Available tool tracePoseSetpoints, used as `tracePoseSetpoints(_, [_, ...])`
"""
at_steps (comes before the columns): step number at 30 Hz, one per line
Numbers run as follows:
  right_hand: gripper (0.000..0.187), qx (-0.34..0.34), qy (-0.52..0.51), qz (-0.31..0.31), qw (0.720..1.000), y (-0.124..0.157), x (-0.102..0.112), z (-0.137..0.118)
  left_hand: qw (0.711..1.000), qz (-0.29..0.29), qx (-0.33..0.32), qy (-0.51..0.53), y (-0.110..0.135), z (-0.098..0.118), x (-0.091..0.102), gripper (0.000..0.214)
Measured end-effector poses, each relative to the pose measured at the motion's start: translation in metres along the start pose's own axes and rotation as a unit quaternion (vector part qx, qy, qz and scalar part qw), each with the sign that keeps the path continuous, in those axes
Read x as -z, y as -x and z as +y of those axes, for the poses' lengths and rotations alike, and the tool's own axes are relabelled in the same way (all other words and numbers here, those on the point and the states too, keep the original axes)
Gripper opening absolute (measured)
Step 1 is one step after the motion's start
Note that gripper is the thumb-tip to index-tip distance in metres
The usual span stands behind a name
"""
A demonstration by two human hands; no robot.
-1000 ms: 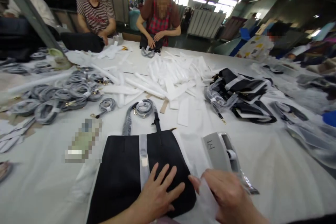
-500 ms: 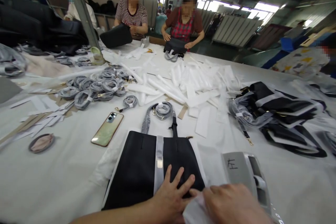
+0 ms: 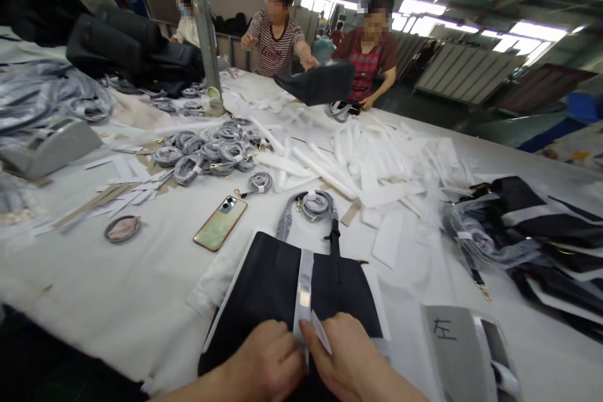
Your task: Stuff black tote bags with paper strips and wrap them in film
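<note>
A black handbag [image 3: 339,292] lies flat on the white-covered table, with a pale wrapped strap [image 3: 305,270] and a shiny metal piece down its middle. My left hand [image 3: 271,358] is closed over the lower front of the bag, its knuckles beside the strap; what its fingers grip is hidden. On the strap's other side, my right hand [image 3: 351,355] is closed with a thin white sheet [image 3: 321,331] between thumb and fingers. Above the bag its wrapped handle [image 3: 334,235] stands up around a coiled strap [image 3: 315,206] in clear plastic.
A phone [image 3: 220,223] and a small ring-shaped item [image 3: 122,228] lie left. Coiled straps [image 3: 226,147] and white packing strips [image 3: 325,169] spread behind. A grey tape dispenser [image 3: 464,352] and black bags [image 3: 546,213] are at right. Across the table, a co-worker [image 3: 277,38] holds a black bag.
My left hand has gone from spread flat on the bag to closed by the strap. My right hand has moved left with the white sheet. The view has shifted; a co-worker's bag has swung right.
</note>
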State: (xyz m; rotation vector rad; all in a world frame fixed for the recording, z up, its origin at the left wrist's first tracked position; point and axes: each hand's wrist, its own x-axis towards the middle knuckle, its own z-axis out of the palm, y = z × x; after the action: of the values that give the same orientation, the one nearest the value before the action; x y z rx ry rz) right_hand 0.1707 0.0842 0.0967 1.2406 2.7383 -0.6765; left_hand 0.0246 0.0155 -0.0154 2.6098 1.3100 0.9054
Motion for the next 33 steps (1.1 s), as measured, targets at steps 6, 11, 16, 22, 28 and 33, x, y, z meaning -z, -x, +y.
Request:
tracePoseSetpoints(6, [0.051,0.009,-0.177,0.026,0.984,-0.027,-0.049,0.01,0.98,-0.055,0.154,-0.111,0.037,-0.024,0.023,0.016])
tracePoseSetpoints(11, [0.05,0.015,-0.213,0.066,0.975,-0.037,-0.086,0.028,0.98,-0.041,0.169,-0.098,0.036,-0.024,0.021,0.025])
tracePoseSetpoints(16, [0.049,0.016,-0.184,0.081,0.979,-0.039,-0.092,0.035,0.97,-0.008,0.212,-0.121,0.036,-0.036,0.033,0.034])
tracePoseSetpoints(22, [0.037,0.051,-0.116,0.078,0.989,-0.041,-0.105,0.025,0.971,-0.019,0.227,-0.072,0.039,-0.043,0.029,0.037])
tracePoseSetpoints(28, [0.028,0.021,-0.068,0.11,0.991,-0.04,-0.116,0.015,0.966,0.045,0.253,-0.021,0.038,-0.03,0.037,0.015])
tracePoseSetpoints(33, [0.022,0.001,-0.037,0.123,0.992,-0.038,-0.113,0.011,0.936,0.026,0.347,-0.055,0.029,-0.009,0.037,0.024])
